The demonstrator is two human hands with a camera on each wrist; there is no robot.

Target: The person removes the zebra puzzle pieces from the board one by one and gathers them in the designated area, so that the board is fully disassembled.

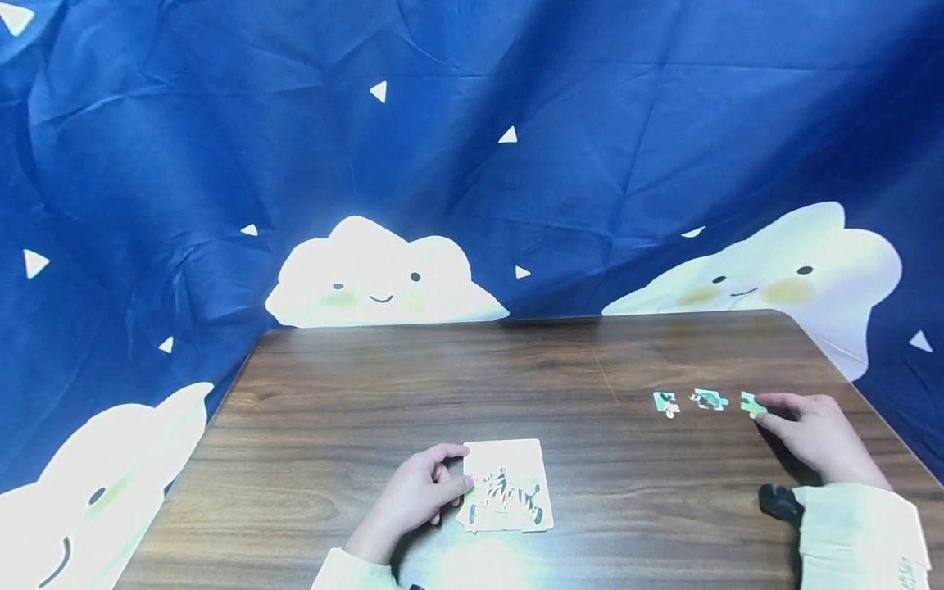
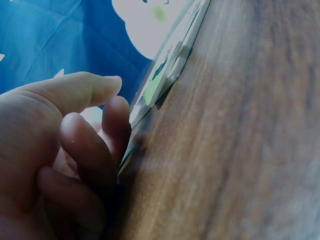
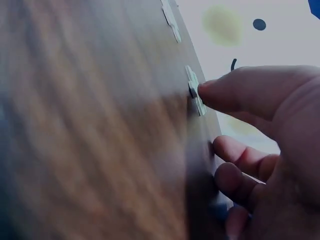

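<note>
So the puzzle board [image 1: 509, 483] sits near the front edge of the desk [image 1: 442, 385], a pale card with a zebra picture partly filled in. A few pieces look seated along its lower half; the upper part is bare, so I'd say it's roughly half done at best.

The left hand [image 1: 413, 500] is on the board's left edge, fingers curled against it with the thumb over the top. In the left wrist view the fingertips [image 2: 117, 112] pinch that edge, steadying it.

Over on the right side of the desk, three loose pieces lie in a row, well apart from the board: a green-and-white piece [image 1: 667, 403], a darker middle piece [image 1: 710, 399], and a green piece [image 1: 751, 402]. The right hand [image 1: 811, 434] is on that last one, and the right wrist view shows the thumb tip touching its edge [image 3: 195, 97] with the other fingers curled below. Looks like a pinch starting, though I can't tell if it's lifted.

So at least three pieces are left to place. Nothing lies between them and the board, just bare wood. A blue cloud-print cloth [image 1: 369, 164] hangs behind.
</note>
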